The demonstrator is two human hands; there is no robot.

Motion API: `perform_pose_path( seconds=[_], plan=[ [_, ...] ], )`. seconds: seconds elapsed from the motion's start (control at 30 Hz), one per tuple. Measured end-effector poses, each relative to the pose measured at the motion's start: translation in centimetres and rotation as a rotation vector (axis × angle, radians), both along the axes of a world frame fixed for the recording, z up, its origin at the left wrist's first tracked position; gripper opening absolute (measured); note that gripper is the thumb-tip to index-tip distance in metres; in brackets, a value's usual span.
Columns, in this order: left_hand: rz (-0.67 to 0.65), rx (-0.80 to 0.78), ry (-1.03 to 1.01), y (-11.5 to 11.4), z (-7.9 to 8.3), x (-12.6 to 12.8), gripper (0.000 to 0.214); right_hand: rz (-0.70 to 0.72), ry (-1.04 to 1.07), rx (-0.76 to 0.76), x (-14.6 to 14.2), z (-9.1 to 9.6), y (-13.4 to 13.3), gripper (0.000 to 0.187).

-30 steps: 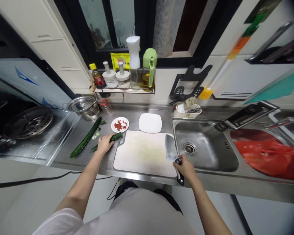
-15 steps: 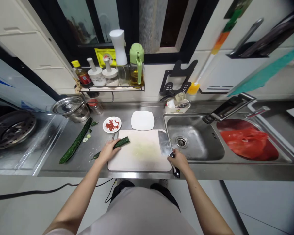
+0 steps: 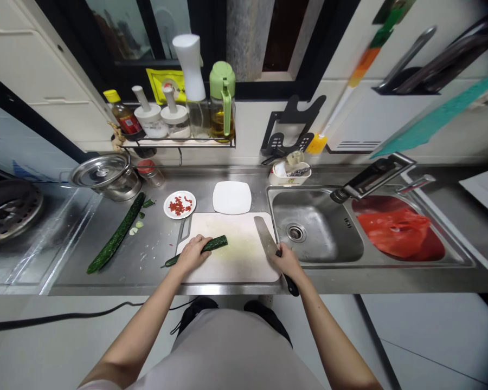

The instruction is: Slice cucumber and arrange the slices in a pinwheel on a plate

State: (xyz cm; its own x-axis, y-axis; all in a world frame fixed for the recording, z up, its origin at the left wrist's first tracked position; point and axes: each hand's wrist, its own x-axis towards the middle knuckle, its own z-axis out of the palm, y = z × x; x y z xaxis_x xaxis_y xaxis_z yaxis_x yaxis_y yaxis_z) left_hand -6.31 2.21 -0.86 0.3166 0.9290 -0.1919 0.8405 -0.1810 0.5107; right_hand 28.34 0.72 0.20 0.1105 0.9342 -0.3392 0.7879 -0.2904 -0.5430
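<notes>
My left hand [image 3: 194, 254] is closed around a dark green cucumber [image 3: 215, 243], whose cut end points right over the white cutting board [image 3: 231, 271]. The thin tail of that cucumber sticks out to the left of my fingers. In my right hand [image 3: 288, 261] is the black handle of a kitchen knife [image 3: 265, 236]; its broad blade slants up and left over the board's right side. A pale green wet patch marks the middle of the board. Behind the board are a white plate [image 3: 231, 197] and a small plate [image 3: 166, 205] with chopped red pieces.
Another whole cucumber [image 3: 116, 235] lies on the steel counter at left, beside garlic cloves [image 3: 133, 231] and a lidded pot [image 3: 122, 184]. A double sink [image 3: 321, 233] is at right, with a red plastic bag [image 3: 394, 233] in one basin. Seasoning bottles stand on a wall rack [image 3: 179, 143].
My left hand has moved right, bringing the cucumber further over the board. The knife has turned in my right hand, so its blade now shows narrower and more slanted.
</notes>
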Motion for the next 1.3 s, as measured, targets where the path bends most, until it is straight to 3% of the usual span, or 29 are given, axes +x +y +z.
perform_pose_path(
  seconds=[0.4,0.57,0.77,1.0,1.3],
  plan=[
    [0.049,0.086,0.043,-0.3,0.2,0.6,0.054,0.144,-0.157,-0.053,-2.9,2.2,0.3,0.020],
    [-0.038,0.202,-0.063,-0.3,0.4,1.7,0.055,0.182,-0.160,-0.041,-5.0,2.3,0.2,0.019],
    [-0.068,0.241,-0.109,0.1,-0.9,3.2,0.035,0.207,-0.159,-0.037,-7.3,2.6,-0.2,0.019],
    [-0.033,0.241,-0.092,0.6,-1.9,3.4,0.035,0.269,-0.157,-0.050,-9.1,3.8,-0.1,0.026],
    [0.016,0.387,-0.068,-1.2,-2.6,4.6,0.035,0.360,-0.183,-0.088,-10.2,4.3,-0.2,0.028]
  ],
)
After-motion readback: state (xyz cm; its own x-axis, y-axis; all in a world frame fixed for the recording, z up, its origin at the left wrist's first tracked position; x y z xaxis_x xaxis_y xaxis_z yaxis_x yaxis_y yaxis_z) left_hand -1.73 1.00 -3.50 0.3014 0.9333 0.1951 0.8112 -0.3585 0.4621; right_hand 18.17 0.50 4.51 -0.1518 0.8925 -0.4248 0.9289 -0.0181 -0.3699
